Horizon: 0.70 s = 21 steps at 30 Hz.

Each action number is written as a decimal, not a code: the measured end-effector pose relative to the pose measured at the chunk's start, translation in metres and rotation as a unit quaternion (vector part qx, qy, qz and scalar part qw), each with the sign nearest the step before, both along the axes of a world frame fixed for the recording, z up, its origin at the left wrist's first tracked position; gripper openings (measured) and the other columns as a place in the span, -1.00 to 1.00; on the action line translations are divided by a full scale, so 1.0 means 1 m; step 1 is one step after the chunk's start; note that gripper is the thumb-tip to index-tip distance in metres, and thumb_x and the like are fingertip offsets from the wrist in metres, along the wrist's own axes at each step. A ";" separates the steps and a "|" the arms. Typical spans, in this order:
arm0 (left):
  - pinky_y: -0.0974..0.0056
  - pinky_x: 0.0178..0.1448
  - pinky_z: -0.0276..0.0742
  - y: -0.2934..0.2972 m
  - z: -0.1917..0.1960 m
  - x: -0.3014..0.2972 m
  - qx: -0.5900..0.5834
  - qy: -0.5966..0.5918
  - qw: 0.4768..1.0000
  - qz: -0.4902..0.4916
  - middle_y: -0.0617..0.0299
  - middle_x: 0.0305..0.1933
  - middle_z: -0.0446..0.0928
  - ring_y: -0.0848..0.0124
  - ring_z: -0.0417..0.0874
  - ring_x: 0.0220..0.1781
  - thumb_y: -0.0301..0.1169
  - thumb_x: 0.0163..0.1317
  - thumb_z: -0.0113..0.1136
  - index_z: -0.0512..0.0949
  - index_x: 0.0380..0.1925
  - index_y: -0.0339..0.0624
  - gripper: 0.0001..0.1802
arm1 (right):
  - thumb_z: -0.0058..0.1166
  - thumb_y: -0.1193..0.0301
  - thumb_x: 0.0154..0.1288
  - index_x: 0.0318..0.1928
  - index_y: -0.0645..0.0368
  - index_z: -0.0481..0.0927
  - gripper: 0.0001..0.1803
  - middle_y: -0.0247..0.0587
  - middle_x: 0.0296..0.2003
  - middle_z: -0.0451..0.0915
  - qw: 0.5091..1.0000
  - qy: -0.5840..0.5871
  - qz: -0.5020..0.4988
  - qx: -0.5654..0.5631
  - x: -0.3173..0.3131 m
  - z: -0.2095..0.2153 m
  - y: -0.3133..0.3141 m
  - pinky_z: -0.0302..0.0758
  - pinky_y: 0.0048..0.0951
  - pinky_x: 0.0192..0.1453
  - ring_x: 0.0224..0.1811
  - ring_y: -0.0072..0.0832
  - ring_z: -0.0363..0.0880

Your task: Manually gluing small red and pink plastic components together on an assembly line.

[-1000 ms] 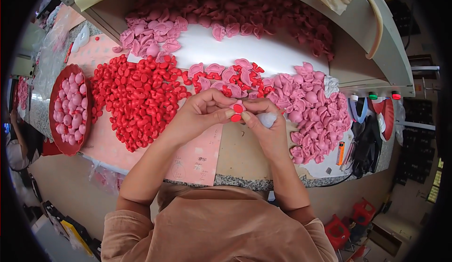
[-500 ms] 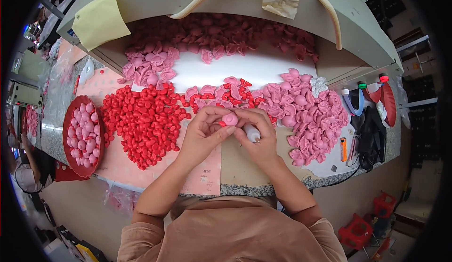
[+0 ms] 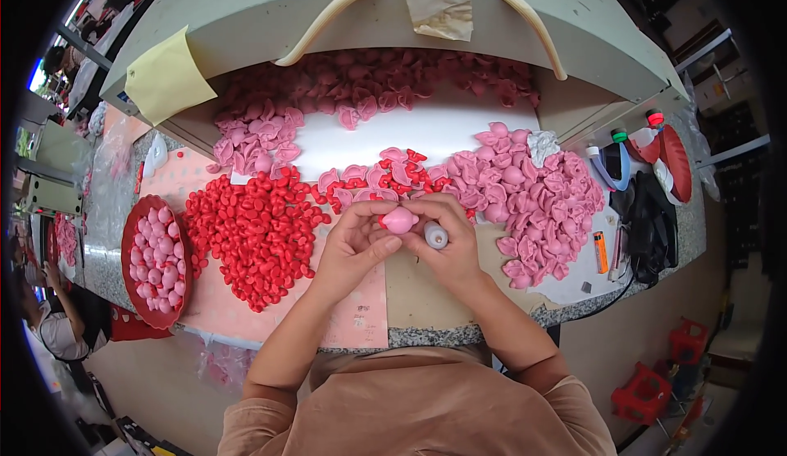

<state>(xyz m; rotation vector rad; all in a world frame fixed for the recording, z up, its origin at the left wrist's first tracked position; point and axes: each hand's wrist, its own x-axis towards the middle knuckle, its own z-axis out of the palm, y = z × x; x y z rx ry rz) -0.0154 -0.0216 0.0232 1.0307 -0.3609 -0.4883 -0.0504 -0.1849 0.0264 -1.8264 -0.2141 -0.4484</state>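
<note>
Between my two hands, above the table's middle, is a small pink rounded plastic part with a bit of red at its left end. The fingers of my left hand are closed on its left side. My right hand pinches its right side with the fingertips. Tucked in that same right hand is a small whitish squeeze bottle, its tip toward me. Just beyond my fingers, pink shell-like pieces and red pieces lie mixed in a row.
Left of my hands spreads a heap of small red pieces; farther left, a red basket holds pink parts. Pink shells are piled at right, near an orange lighter. A grey hood overhangs more pink shells.
The pink part has been turned between my fingers and now shows its rounded side. The bottle in my right hand has tilted so its end faces me. My view has shifted slightly.
</note>
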 end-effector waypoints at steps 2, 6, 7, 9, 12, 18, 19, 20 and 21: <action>0.32 0.17 0.39 -0.002 -0.002 -0.001 -0.019 -0.005 1.000 -0.013 0.16 0.03 0.40 0.42 0.44 0.11 -0.62 0.20 0.07 0.32 0.04 -0.24 -0.61 | 0.27 0.62 -0.07 -0.08 0.20 0.53 -0.56 -0.20 -0.12 0.43 0.999 -0.031 0.017 -0.039 -0.001 0.003 -0.001 0.46 -0.57 -0.20 -0.13 -0.47 0.46; 0.32 0.14 0.39 0.001 -0.008 0.000 -0.062 0.085 0.993 -0.044 0.18 0.03 0.41 0.43 0.44 0.08 -0.53 0.23 0.06 0.30 0.09 -0.20 -0.60 | 0.27 0.60 -0.05 -0.07 0.21 0.54 -0.57 -0.21 -0.13 0.42 0.998 -0.040 0.018 -0.049 -0.003 0.006 -0.002 0.46 -0.58 -0.20 -0.17 -0.50 0.47; 0.30 0.14 0.39 -0.001 -0.002 0.000 -0.091 0.140 0.985 -0.052 0.19 0.02 0.41 0.42 0.45 0.07 -0.45 0.27 0.02 0.30 0.09 -0.20 -0.62 | 0.26 0.60 -0.03 -0.06 0.22 0.54 -0.57 -0.21 -0.14 0.42 0.999 -0.001 0.038 0.007 -0.006 0.008 -0.002 0.46 -0.58 -0.19 -0.18 -0.52 0.47; 0.28 0.13 0.38 -0.003 0.000 0.002 -0.118 0.193 0.972 -0.060 0.20 0.02 0.42 0.42 0.45 0.06 -0.37 0.31 -0.02 0.30 0.10 -0.20 -0.63 | 0.25 0.60 -0.01 -0.05 0.24 0.53 -0.58 -0.22 -0.14 0.41 0.996 0.038 0.057 0.063 -0.006 0.009 -0.003 0.46 -0.57 -0.18 -0.20 -0.53 0.47; 0.23 0.14 0.37 -0.005 -0.002 0.006 -0.125 0.194 0.969 -0.085 0.21 0.00 0.43 0.39 0.46 0.06 -0.22 0.35 -0.10 0.31 0.10 -0.20 -0.60 | 0.21 0.62 0.03 -0.03 0.27 0.52 -0.59 -0.23 -0.15 0.40 0.995 0.004 0.066 0.079 -0.004 0.010 -0.004 0.47 -0.57 -0.18 -0.23 -0.56 0.47; 0.19 0.12 0.39 0.007 0.000 0.005 -0.141 0.196 0.968 -0.067 0.17 -0.01 0.45 0.37 0.47 0.04 -0.17 0.34 -0.10 0.35 0.07 -0.19 -0.58 | 0.14 0.65 0.07 -0.05 0.29 0.52 -0.64 -0.22 -0.16 0.41 0.984 0.029 0.082 0.158 -0.003 0.011 0.006 0.46 -0.55 -0.16 -0.23 -0.56 0.47; 0.19 0.10 0.41 0.009 0.002 0.004 -0.141 0.193 0.969 -0.062 0.17 -0.01 0.45 0.37 0.47 0.04 -0.19 0.34 -0.08 0.35 0.06 -0.19 -0.60 | 0.10 0.62 0.09 -0.06 0.31 0.52 -0.67 -0.21 -0.18 0.42 0.991 0.025 0.064 0.112 -0.005 0.009 0.005 0.46 -0.54 -0.17 -0.24 -0.55 0.48; 0.19 0.09 0.43 0.015 0.007 0.005 -0.136 0.184 0.972 -0.048 0.17 0.00 0.45 0.37 0.47 0.04 -0.21 0.33 -0.07 0.35 0.06 -0.18 -0.61 | 0.06 0.58 0.12 -0.06 0.34 0.51 -0.69 -0.20 -0.19 0.43 0.996 0.014 0.055 0.073 -0.003 0.008 0.006 0.46 -0.53 -0.19 -0.25 -0.53 0.49; 0.23 0.07 0.46 0.018 0.007 0.005 -0.126 0.162 0.979 -0.001 0.20 -0.02 0.44 0.39 0.47 0.03 -0.26 0.32 -0.04 0.34 0.04 -0.18 -0.65 | 0.01 0.54 0.15 -0.05 0.36 0.49 -0.68 -0.18 -0.20 0.43 0.995 0.027 0.045 0.089 -0.004 0.006 0.006 0.46 -0.53 -0.20 -0.28 -0.52 0.50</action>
